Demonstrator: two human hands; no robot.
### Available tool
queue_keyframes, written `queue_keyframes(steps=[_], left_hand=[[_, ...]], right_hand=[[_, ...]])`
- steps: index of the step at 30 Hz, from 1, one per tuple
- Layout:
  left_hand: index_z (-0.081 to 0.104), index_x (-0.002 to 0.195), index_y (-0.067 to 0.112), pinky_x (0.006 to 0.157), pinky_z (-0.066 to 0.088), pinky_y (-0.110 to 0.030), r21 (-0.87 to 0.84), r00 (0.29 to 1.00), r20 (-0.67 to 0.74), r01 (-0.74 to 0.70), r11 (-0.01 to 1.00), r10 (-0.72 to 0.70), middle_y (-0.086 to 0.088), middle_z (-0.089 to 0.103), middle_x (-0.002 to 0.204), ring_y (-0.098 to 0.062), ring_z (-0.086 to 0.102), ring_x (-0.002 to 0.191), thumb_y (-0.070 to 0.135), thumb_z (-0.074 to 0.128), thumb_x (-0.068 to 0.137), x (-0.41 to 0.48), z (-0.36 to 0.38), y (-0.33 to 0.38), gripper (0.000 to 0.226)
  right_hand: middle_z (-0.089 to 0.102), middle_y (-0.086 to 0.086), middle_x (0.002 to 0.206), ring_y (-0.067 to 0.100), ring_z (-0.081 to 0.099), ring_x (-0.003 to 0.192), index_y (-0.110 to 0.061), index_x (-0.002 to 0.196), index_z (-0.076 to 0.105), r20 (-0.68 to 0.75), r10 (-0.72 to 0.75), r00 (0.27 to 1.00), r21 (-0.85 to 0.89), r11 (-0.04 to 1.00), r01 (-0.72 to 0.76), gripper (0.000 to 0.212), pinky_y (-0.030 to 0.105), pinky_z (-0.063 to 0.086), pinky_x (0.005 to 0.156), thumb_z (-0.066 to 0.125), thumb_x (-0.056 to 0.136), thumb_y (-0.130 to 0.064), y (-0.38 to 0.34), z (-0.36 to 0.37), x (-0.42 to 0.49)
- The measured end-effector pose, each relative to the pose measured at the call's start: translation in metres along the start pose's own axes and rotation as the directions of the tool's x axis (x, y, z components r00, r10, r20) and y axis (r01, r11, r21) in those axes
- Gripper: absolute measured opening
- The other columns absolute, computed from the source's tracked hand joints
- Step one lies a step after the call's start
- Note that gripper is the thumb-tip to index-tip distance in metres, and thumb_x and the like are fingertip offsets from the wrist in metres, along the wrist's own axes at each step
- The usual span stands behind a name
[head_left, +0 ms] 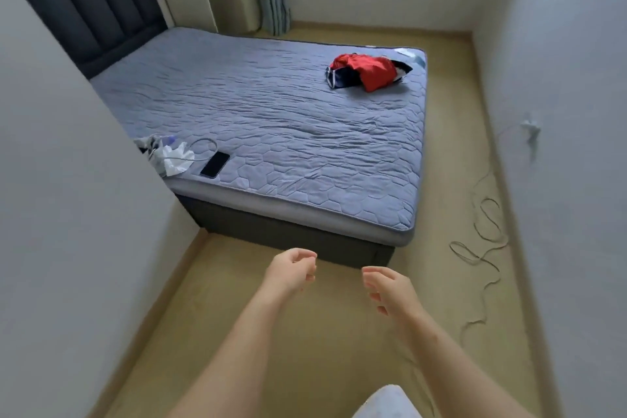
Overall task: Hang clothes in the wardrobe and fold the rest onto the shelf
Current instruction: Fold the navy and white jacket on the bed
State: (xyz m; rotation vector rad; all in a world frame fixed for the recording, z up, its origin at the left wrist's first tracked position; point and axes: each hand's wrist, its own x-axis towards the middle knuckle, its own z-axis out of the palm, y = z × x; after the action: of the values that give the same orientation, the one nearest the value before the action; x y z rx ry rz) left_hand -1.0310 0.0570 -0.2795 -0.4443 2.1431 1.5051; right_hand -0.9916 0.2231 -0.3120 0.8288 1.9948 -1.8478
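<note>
One crumpled heap of red and navy clothes (368, 73) lies on the bed (271, 119), near its far corner at the end away from the headboard, so by my reading most of the hanging and folding may be done and only this heap is left; the wardrobe and shelf are not in view. The heap's long axis runs roughly along the bed's length, pointing no clear way. The left hand (291, 270) and right hand (386, 288) hover apart off the bed's near side, loosely curled and holding nothing.

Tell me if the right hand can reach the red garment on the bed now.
Probably not: nothing blocks it, but the right hand hovers over the floor short of the mattress, the red garment far up it.
</note>
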Motion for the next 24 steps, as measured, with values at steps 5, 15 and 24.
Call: queue_keyframes(steps=[5, 15, 24], left_hand=[[0.061, 0.094, 0.021, 0.060, 0.041, -0.022, 0.112, 0.990, 0.142, -0.019, 0.994, 0.003, 0.002, 0.064, 0.088, -0.011, 0.061, 0.073, 0.014, 0.049, 0.092, 0.049, 0.075, 0.046, 0.014], [0.058, 0.102, 0.018, 0.061, 0.040, -0.020, 0.182, 0.965, 0.261, -0.022, 0.983, -0.027, 0.000, 0.060, 0.087, -0.012, 0.057, 0.078, 0.015, 0.046, 0.095, 0.144, 0.266, 0.179, 0.015], [0.057, 0.103, 0.019, 0.063, 0.045, -0.021, 0.212, 0.967, 0.254, -0.022, 0.977, -0.033, 0.002, 0.061, 0.086, -0.009, 0.059, 0.079, 0.019, 0.045, 0.097, 0.219, 0.350, 0.251, 0.013]], right_hand=[[0.058, -0.007, 0.080, 0.008, 0.050, 0.072, -0.021, 0.092, 0.064, -0.146, 0.081, 0.986, 0.134, 0.989, -0.062, 0.012, 0.021, 0.037, 0.059, 0.054, 0.090, -0.013, -0.003, -0.070, 0.043], [0.058, 0.000, 0.079, 0.013, 0.046, 0.066, -0.015, 0.093, 0.062, -0.283, 0.090, 0.955, 0.223, 0.975, -0.026, 0.013, 0.022, 0.035, 0.057, 0.051, 0.092, -0.010, -0.072, -0.269, 0.157], [0.060, -0.002, 0.087, 0.015, 0.050, 0.074, -0.019, 0.097, 0.064, -0.257, 0.173, 0.951, 0.299, 0.950, -0.092, 0.015, 0.023, 0.037, 0.060, 0.050, 0.092, -0.015, -0.111, -0.359, 0.241]])
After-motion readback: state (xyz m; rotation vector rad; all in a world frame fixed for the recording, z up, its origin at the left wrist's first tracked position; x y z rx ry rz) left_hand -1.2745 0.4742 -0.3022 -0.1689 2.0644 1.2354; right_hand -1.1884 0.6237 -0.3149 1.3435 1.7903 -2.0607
